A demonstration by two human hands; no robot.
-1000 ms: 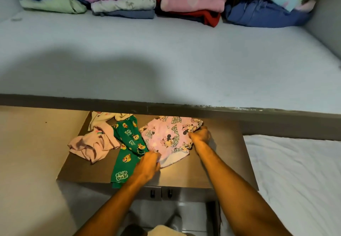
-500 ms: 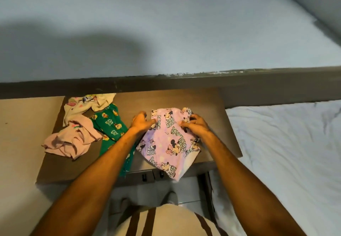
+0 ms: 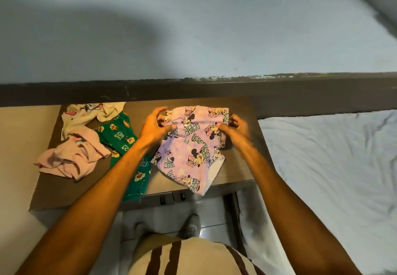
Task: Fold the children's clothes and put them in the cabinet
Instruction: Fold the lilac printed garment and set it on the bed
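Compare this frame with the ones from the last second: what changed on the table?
Both hands shifted to the far edge of the purple Minnie Mouse garment; the left hand and right hand now pinch its top corners and spread it. The green garment, pink garment and cream garment stayed put.

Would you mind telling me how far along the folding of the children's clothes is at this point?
Nothing in view looks finished. In hand: the left hand and right hand pinch the top corners of the lilac Minnie Mouse garment, its lower end hanging over the table edge. Still left: the green printed garment, pink garment and cream garment lie crumpled, unfolded. No cabinet shows.
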